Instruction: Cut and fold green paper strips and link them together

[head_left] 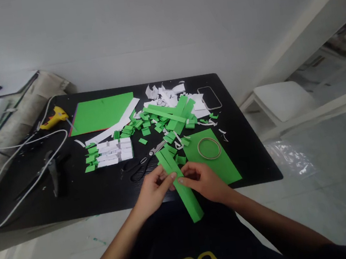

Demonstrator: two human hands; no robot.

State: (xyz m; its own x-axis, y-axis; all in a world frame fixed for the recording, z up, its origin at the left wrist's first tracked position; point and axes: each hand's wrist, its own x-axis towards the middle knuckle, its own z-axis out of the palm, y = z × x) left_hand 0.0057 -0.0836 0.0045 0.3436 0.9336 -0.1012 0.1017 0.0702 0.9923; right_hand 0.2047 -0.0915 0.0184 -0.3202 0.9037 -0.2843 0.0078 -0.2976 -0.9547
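Observation:
A long folded strip of green paper [187, 198] slants across the table's front edge, held between both hands. My left hand [155, 187] grips its left side, thumb on top and fingers underneath. From the right, my right hand [204, 181] pinches the same strip, its thumb close to the left thumb. Just beyond the strip lie black-handled scissors [143, 159], with small folded green pieces [142, 125] scattered past them. A green sheet [226, 167] rests by my right hand, with a ring-shaped roll [209, 148] on it.
Rows of white and green folded pieces [112, 153] lie left of the scissors. Farther left are pliers [53, 174], a white cable [8, 170] and a yellow glue gun [53, 117]. White paper scraps [166, 94] and a phone-like outlined object [209, 97] lie at the back.

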